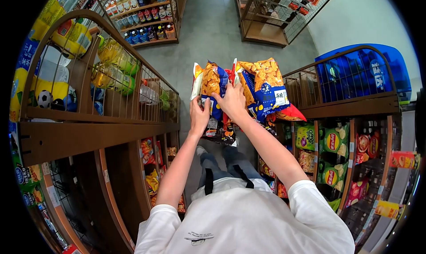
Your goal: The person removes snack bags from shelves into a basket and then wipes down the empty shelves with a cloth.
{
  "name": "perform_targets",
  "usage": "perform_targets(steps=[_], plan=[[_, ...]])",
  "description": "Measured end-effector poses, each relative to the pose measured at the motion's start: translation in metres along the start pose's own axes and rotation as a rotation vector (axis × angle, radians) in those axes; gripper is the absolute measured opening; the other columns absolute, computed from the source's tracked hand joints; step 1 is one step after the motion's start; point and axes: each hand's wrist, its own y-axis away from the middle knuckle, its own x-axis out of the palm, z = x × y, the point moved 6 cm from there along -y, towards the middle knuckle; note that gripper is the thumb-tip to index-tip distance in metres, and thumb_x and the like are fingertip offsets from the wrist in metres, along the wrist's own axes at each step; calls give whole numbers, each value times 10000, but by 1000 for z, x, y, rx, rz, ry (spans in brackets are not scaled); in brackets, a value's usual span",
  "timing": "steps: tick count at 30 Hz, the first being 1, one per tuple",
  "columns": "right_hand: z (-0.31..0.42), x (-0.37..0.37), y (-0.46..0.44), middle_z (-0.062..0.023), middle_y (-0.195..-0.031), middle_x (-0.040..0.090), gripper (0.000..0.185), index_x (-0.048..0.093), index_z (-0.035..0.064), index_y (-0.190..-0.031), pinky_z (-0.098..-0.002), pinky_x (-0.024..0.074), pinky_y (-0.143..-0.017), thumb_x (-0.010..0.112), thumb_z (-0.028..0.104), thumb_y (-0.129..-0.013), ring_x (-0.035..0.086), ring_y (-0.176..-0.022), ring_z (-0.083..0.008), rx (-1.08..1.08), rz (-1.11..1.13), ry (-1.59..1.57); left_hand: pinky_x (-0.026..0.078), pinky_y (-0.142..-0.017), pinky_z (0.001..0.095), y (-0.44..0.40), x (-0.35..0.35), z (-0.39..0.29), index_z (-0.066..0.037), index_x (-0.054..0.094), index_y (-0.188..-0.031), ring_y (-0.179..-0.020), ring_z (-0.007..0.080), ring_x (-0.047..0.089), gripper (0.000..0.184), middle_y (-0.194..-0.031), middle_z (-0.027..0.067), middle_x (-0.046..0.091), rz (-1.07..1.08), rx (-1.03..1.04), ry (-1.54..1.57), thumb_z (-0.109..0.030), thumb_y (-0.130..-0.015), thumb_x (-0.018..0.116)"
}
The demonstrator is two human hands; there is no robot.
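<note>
Several snack bags stand bunched together in front of me, above my feet. A blue and orange snack bag is at the left of the bunch, with my left hand curled on its lower left edge. My right hand grips the same bag's right side, thumb on its front and fingers between it and the neighbouring bags. Right of that hand leans a larger blue and orange snack bag. Beneath are black snack bags and a red bag. What supports the bunch is hidden.
A brown metal shelf with bottles of yellow oil runs along my left. On my right, a rack carries blue packs above shelved chip bags. Drink shelves stand ahead, beside the grey floor.
</note>
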Motion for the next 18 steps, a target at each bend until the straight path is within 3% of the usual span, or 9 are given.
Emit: perform_targets(steps=[3, 9, 12, 18], plan=[[1, 1, 2, -259, -1100, 514, 589, 603, -54, -1054, -479, 506, -835, 764, 424, -748, 540, -1064, -423, -12, -37, 11, 494, -845, 403, 2, 1, 5, 58, 482, -1237, -982, 325, 614, 548, -1167, 240, 563, 46, 6, -75, -378, -929, 604], [7, -11, 11, -277, -1088, 541, 599, 602, -77, -1035, -479, 516, -828, 754, 430, -756, 575, -1025, -430, 13, -22, 31, 513, -801, 383, 7, 1, 9, 55, 493, -1207, -942, 300, 636, 527, -1125, 241, 570, 78, -29, -54, -376, -927, 612], [8, -10, 15, -286, -1057, 572, 592, 613, -83, -1006, -481, 523, -811, 747, 439, -761, 600, -992, -431, 12, 3, 43, 480, -784, 383, 12, 1, 11, 64, 501, -1184, -875, 308, 585, 527, -1077, 225, 561, 80, -73, 10, -371, -913, 624], [9, -9, 19, -287, -1019, 605, 579, 632, -77, -964, -477, 530, -792, 741, 455, -765, 629, -960, -419, 14, 42, 37, 489, -797, 378, 14, -1, 17, 58, 489, -1204, -968, 333, 574, 537, -1129, 245, 543, 50, -74, -36, -390, -927, 594]])
